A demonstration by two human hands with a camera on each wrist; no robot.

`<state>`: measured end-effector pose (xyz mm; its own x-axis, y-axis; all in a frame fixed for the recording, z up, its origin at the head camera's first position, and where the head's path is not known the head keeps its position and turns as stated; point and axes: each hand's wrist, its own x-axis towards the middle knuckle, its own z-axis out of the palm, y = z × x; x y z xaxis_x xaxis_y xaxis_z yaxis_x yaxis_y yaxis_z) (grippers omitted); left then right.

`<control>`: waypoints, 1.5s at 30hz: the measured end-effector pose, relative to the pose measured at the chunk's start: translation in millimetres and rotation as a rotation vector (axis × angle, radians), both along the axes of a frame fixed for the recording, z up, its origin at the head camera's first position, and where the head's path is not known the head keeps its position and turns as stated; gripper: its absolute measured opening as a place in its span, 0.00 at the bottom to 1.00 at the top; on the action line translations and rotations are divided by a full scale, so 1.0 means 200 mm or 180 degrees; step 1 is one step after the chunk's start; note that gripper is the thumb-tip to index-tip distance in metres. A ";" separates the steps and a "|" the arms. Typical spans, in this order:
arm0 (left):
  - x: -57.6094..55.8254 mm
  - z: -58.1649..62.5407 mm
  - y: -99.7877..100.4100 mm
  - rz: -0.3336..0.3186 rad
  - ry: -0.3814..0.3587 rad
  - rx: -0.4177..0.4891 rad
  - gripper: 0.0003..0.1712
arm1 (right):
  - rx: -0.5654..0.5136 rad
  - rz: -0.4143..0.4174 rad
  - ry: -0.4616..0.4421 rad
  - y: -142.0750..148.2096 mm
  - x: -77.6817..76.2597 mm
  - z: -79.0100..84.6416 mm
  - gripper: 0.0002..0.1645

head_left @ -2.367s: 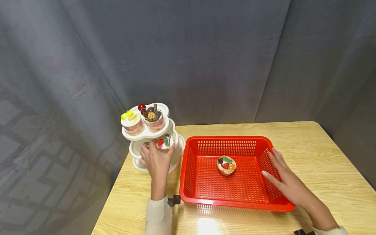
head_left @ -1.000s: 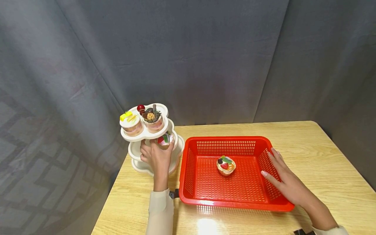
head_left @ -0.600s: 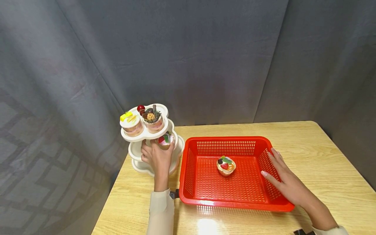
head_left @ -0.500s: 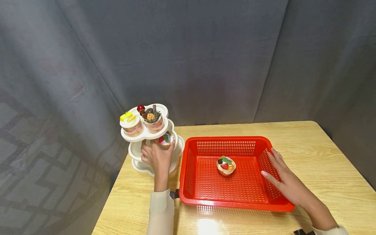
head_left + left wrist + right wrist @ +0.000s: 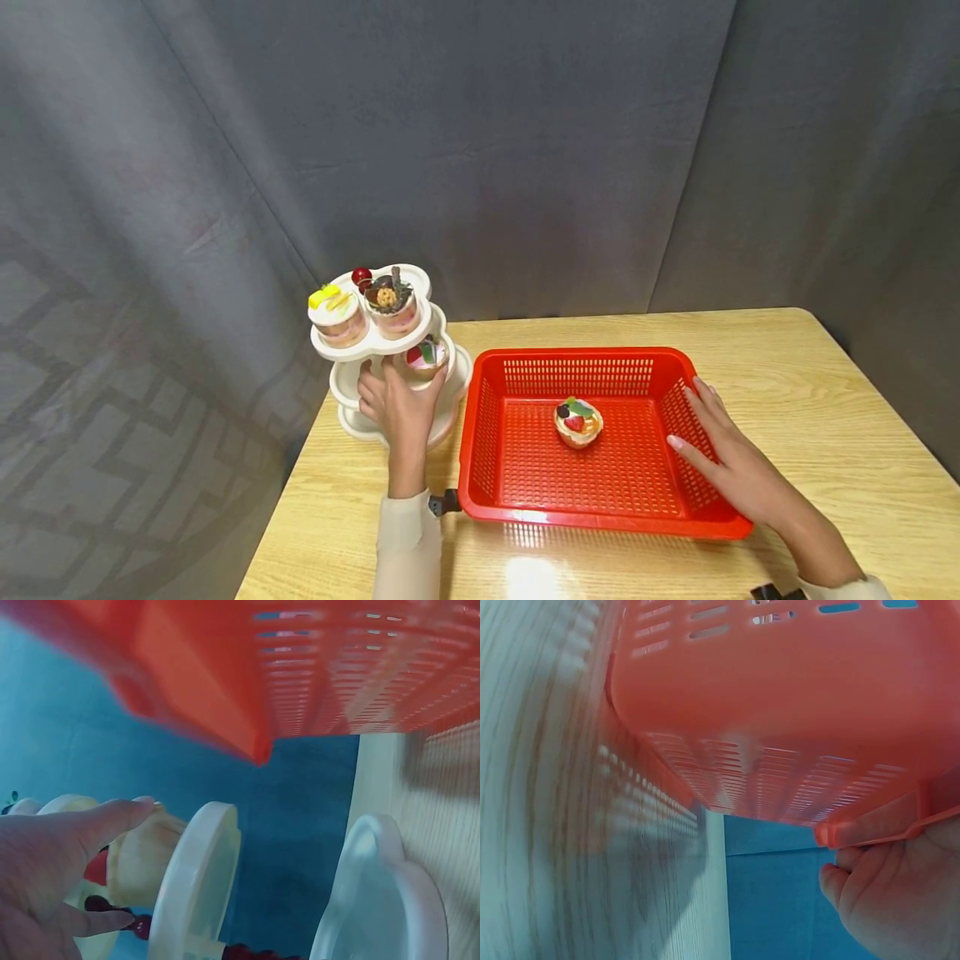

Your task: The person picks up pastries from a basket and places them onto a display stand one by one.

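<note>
A white three-tier dessert stand with lobed trays stands at the left of the table. On its middle tier sits a small fruit tart. My left hand reaches in around this tart from the front. In the left wrist view the thumb lies along the pale tart shell, and a finger lies by the dark red post, apart from the shell. A red plastic basket holds another fruit tart. My right hand rests on the basket's right rim, fingers extended.
On the top tier stand a yellow-topped dessert cup and a chocolate-topped one, with a cherry-red knob behind them. The basket's left side is close to the stand. Grey curtains hang behind the wooden table.
Since the oldest frame the left hand has moved the tart slightly back on the middle tier. Most recently its fingers have loosened and drawn back a little. The right hand stays put.
</note>
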<state>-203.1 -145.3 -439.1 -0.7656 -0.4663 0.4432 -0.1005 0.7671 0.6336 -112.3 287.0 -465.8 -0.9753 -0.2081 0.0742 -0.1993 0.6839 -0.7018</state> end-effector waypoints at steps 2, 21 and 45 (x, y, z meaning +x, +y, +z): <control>0.02 0.00 -0.02 -0.0113 -0.0013 0.0079 0.53 | -0.0014 0.0001 0.0002 0.00 0.00 0.00 0.49; 0.33 0.13 -0.09 -0.0881 -0.0089 -0.0082 0.55 | -0.0026 -0.0006 0.0067 0.01 0.00 -0.02 0.49; 0.16 0.26 0.14 -0.3260 -0.0449 0.0365 0.59 | -0.0002 0.0004 0.0021 -0.01 0.01 0.01 0.50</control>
<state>-170.3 -116.6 -386.9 -0.8602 0.4027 0.3128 0.4862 0.4628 0.7412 -111.0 285.2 -464.3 -0.9745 -0.2092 0.0806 -0.2046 0.6833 -0.7009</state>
